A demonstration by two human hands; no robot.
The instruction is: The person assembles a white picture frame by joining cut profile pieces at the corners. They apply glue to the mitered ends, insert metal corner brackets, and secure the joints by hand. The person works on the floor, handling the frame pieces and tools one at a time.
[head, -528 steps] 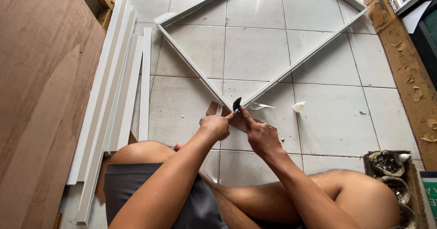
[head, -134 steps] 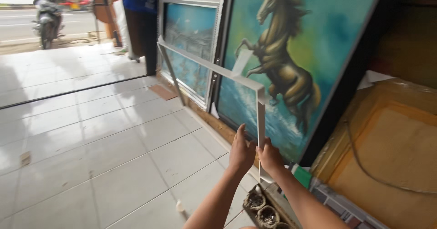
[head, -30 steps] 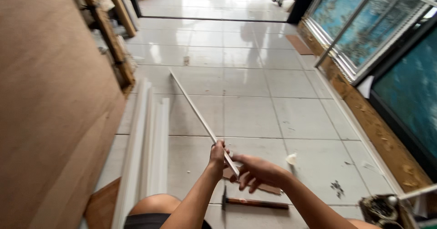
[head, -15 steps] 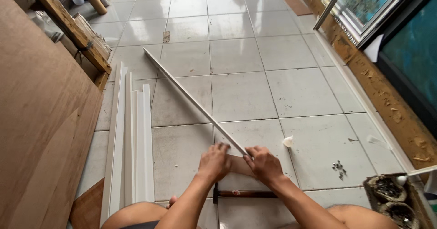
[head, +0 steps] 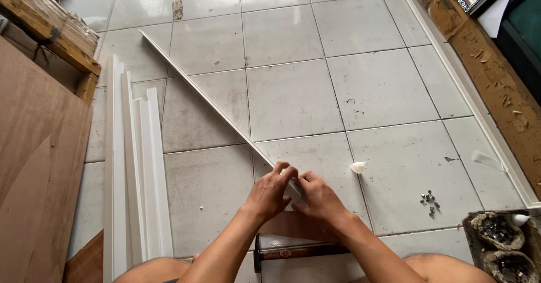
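Item: one long white moulding strip, lying flat on the tiled floor, running diagonally from the far upper left down to the person's hands.

Grip: left hand and right hand meet at the strip's near end, fingers of both closed on it, pinching or pressing it against the floor. The end itself is hidden beneath the fingers.

Near the strip's near end: a hammer just behind the hands, lying crosswise; a scatter of small metal fasteners to its right; a small white scrap just beside the right hand.

Left of the strip: a stack of white mouldings, and beyond that a brown board.

Progress, as judged: only this single strip is laid out and no joined corner shows, so assembly seems at an early stage, with the stacked pieces untouched and the hammer and fasteners not in hand.
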